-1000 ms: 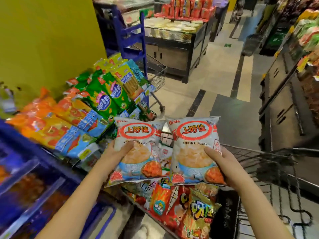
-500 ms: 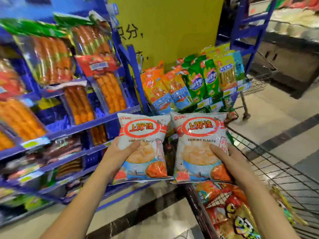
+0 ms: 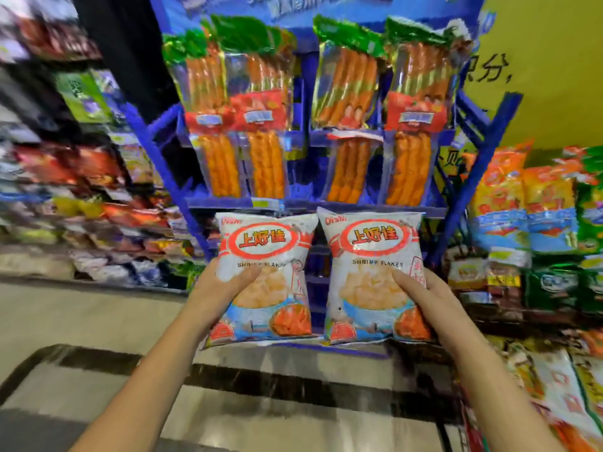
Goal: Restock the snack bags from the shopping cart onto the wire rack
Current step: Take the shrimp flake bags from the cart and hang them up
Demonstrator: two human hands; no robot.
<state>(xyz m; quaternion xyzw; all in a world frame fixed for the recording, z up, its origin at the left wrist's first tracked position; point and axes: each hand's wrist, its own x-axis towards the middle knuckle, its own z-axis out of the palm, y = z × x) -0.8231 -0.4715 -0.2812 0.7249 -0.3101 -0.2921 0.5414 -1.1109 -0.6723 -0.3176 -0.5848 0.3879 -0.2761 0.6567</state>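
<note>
Supermarket aisle, smeared by motion: a blue rack [image 3: 346, 203] stands straight ahead beside a yellow wall [image 3: 548, 60]. Its upper tiers are filled with sausage packs [image 3: 346, 93]. Bright packets [image 3: 522, 207] crowd the shelves to either side, with pale floor [image 3: 81, 314] below.

Two shrimp-flake bags are held up side by side in front of the rack's lower tiers, upright with labels facing the camera. Their inner edges are touching or nearly so. The left grip [image 3: 218, 288] pinches the left bag [image 3: 267, 243] at its outer lower edge, thumb across the front and fingers hidden behind. The right grip [image 3: 424, 298] pinches the right bag [image 3: 372, 243] the same way on its outer edge.

Both bags look puffed with air, so they are probably very light, soft-walled and a little slick. The flakes inside would be brittle. A gentle side pinch like this one suits them, whereas a hard squeeze could crush the contents or strain a seam. The crimped top seam would give a firmer hold.

On the rack they should go in base first and lean back, since puffed bags tend to slump forward. I cannot tell which tier has room, because the bags hide it.
</note>
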